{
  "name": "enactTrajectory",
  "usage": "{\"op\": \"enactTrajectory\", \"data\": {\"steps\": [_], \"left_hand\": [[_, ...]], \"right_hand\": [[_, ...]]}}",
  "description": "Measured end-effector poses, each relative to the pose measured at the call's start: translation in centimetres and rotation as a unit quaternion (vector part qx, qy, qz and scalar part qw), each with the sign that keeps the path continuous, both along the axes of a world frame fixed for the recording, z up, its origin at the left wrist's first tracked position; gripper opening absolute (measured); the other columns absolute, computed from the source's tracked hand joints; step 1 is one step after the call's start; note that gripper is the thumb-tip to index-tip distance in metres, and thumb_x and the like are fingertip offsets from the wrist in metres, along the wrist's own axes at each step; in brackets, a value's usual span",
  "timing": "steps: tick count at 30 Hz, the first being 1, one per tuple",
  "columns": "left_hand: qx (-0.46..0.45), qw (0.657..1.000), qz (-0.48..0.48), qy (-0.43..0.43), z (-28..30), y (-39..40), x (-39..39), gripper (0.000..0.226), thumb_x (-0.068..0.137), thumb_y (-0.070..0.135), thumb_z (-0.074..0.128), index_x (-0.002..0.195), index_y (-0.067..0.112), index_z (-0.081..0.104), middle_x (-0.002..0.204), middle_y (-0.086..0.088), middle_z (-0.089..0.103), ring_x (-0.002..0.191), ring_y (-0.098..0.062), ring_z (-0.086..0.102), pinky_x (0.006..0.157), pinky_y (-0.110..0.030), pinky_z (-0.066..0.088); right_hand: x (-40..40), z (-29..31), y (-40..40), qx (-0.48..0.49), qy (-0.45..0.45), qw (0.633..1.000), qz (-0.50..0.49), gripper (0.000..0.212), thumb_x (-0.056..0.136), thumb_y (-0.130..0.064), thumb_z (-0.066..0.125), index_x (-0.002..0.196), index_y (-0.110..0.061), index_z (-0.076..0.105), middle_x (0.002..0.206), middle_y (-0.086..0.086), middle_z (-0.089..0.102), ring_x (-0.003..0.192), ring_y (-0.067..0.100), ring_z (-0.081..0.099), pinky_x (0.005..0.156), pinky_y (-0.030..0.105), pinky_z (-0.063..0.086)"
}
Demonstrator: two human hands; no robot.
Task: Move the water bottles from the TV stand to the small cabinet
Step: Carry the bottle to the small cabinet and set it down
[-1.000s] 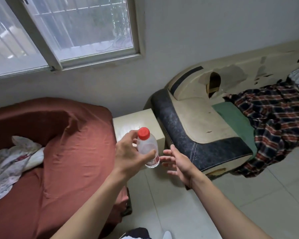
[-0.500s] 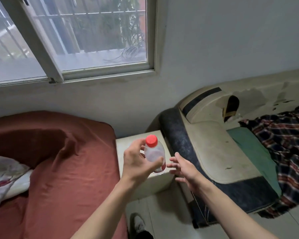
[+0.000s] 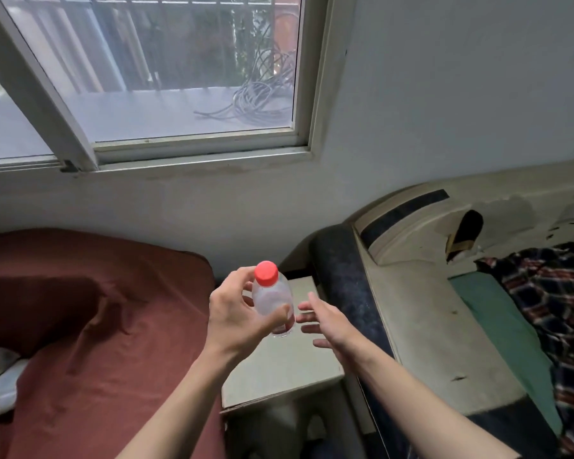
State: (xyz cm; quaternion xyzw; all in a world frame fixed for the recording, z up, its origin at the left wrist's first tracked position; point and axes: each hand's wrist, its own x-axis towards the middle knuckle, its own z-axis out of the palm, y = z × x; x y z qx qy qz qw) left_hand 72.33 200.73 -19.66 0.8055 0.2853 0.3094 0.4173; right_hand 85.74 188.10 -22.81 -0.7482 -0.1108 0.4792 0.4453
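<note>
Left hand point(image 3: 232, 321) with bottle point(image 3: 274, 301) above cabinet point(image 3: 279, 369)

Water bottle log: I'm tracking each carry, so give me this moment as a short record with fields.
item: water bottle, clear, red cap, upright
held by: left hand, fingers wrapped round the body
other hand: right hand, open, beside the bottle, holding nothing
position: in the air above the small cabinet
cabinet top: bare where visible
placed yet: no
</note>
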Motion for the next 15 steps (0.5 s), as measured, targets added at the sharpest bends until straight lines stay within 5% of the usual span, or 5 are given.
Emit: {"op": "enactTrajectory", "data": {"steps": [15], "left_hand": [[-0.055, 0.986, 0.150, 0.052, -1.4, 3.0, 5.7, 0.047, 0.053, 0.033, 0.083, 0.096, 0.034, 0.065, 0.089, 0.012, 0.070, 0.080, -0.008, 0.068, 0.062, -0.019, 0.052]], "right_hand": [[7.9, -2.9, 6.8, -0.014, 0.050, 0.994, 0.098, 0.045, 0.100, -0.054, 0.033, 0.115, -0.022, 0.061, 0.114, -0.002, 0.066, 0.110, 0.019, 0.059, 0.099, 0.042, 0.043]]}}
